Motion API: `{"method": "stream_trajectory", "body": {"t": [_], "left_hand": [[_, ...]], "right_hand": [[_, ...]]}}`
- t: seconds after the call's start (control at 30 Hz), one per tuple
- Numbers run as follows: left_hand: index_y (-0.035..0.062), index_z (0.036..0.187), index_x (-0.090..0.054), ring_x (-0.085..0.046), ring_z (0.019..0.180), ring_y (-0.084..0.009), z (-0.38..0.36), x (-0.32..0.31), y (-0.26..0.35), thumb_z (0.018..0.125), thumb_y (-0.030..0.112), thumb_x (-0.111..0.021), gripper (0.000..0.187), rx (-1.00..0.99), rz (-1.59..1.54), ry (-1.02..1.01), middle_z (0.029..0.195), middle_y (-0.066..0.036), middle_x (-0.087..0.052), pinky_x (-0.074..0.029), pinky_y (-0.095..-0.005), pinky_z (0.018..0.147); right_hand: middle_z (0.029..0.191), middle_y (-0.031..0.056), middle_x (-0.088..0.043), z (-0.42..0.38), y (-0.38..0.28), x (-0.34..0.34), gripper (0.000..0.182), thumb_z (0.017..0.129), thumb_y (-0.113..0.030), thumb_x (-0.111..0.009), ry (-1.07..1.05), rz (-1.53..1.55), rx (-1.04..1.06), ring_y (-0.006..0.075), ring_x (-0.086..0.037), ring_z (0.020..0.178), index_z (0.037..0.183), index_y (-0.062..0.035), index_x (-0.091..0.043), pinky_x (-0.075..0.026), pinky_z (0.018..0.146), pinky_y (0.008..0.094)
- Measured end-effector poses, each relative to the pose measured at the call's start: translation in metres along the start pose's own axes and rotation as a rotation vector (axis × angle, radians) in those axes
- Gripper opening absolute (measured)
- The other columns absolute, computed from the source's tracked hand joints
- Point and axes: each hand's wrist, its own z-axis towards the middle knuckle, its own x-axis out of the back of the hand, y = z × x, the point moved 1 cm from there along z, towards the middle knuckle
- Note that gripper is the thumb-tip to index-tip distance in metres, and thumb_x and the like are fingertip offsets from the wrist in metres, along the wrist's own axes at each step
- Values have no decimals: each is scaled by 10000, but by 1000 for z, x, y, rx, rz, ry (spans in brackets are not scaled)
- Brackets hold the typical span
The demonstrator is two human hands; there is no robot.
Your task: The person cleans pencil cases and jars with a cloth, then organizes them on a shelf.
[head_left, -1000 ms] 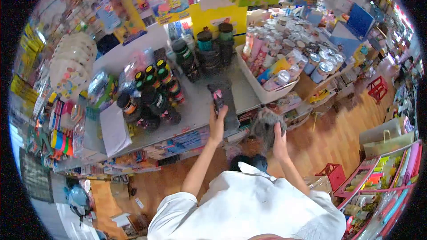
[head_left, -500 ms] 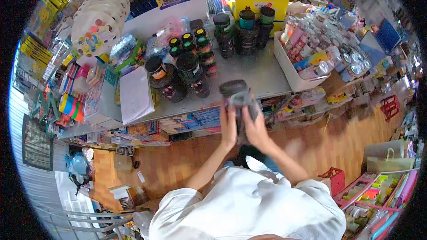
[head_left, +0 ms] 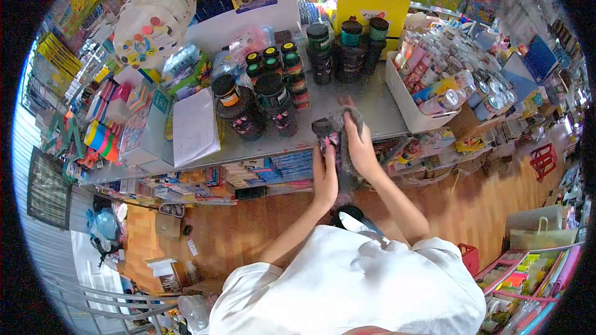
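A dark jar [head_left: 323, 128] with pink marks on its side is in my left hand [head_left: 324, 170], its fingers wrapped round the lower part. My right hand [head_left: 360, 142] presses a grey cloth [head_left: 349, 125] against the jar's right side; its fingers are partly blurred. Both hands are over the front edge of the grey metal shelf [head_left: 304, 136]. Just left of them stand two large dark jars, one with an orange band [head_left: 228, 96] and one with a black lid [head_left: 271, 90]. Behind these are several small stacked jars [head_left: 290, 62] with yellow and green lids.
Three stacks of large dark jars [head_left: 349, 56] stand at the back. A white basket [head_left: 413, 108] of cans and tubes is on the right. White papers [head_left: 194, 127] lie left on a box. Lower shelves hold packets [head_left: 273, 170]. A red crate [head_left: 469, 258] is on the floor.
My right hand has moved up along the jar with the cloth. The jar in my left hand is tilted differently. The view has shifted slightly.
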Motion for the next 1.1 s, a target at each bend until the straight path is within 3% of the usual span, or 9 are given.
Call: {"method": "stream_trajectory", "body": {"t": [0.13, 0.2, 0.4, 0.47, 0.6, 0.77, 0.93, 1.03, 1.1], "left_hand": [[-70, 1352, -311, -362, 1244, -240, 24, 16, -32, 968, 363, -420, 589, -236, 183, 125, 1349, -176, -403, -246, -311, 1049], [-78, 1357, -300, -370, 1237, -238, 24, 14, 29, 943, 406, -458, 656, -96, 57, 187, 1370, -173, -379, -257, -327, 1044], [-31, 1251, -421, -397, 1176, -294, -1, 10, -10, 945, 254, -458, 420, -262, 201, -33, 1236, -186, -442, -255, -364, 1025], [-31, 1255, -411, -391, 1183, -297, -10, 11, -37, 953, 280, -415, 434, -296, 257, 66, 1272, -193, -401, -251, -368, 1026], [-45, 1270, -375, -306, 1251, -287, 3, 18, 4, 952, 375, -362, 527, -274, 88, 162, 1344, -188, -288, -219, -370, 1043], [-27, 1328, -302, -322, 1232, -267, -2, 9, -5, 897, 209, -557, 554, -331, 183, 82, 1312, -172, -314, -234, -360, 1034], [-12, 1396, -212, -312, 1262, -247, -21, -5, -1, 916, 230, -523, 621, -296, 133, 12, 1380, -151, -306, -217, -353, 1058], [-12, 1405, -214, -321, 1273, -233, -32, -6, -6, 940, 270, -478, 605, -259, 170, 37, 1423, -137, -290, -232, -339, 1059], [-28, 1384, -224, -331, 1250, -254, -28, 0, -12, 909, 214, -548, 624, -159, 102, 129, 1351, -164, -353, -232, -348, 1055]], "right_hand": [[1072, 178, -587, -32, 17, 0, 296, 911, -121, -503, -107, -111, 93, 246, -549, 994, 1163, 33, -485, -413, 905, 344], [1357, 207, -393, -65, 39, -7, 595, 871, -31, -520, -149, -201, 199, 252, -357, 1275, 1383, 58, -232, -222, 1077, 331], [1199, 85, -501, -30, 7, 15, 625, 962, -511, -310, -88, 471, -473, 187, -440, 1103, 1260, 26, -423, -339, 974, 319], [1157, 79, -531, -26, 65, 20, 574, 958, -482, -353, -63, 426, -296, 171, -459, 1070, 1211, 22, -460, -354, 959, 315], [973, 50, -612, -63, 2, 11, 248, 827, -146, -645, -217, 34, -164, 133, -529, 911, 1025, -9, -585, -424, 852, 303], [826, 25, -623, -60, 25, 9, 166, 839, -151, -648, 51, 155, -159, 97, -541, 761, 897, -2, -604, -454, 694, 282], [1149, 135, -562, -43, 0, 18, 334, 943, -194, -456, -19, 49, -59, 176, -493, 1068, 1178, 39, -502, -379, 935, 322], [1473, 182, -239, -34, -21, 18, 568, 926, -125, -426, -82, 93, 65, 247, -236, 1349, 1405, 65, -189, -179, 1095, 331], [1470, 198, -237, -48, -16, 15, 590, 899, -86, -434, -129, -1, 125, 257, -241, 1350, 1409, 63, -179, -180, 1096, 338]]}}
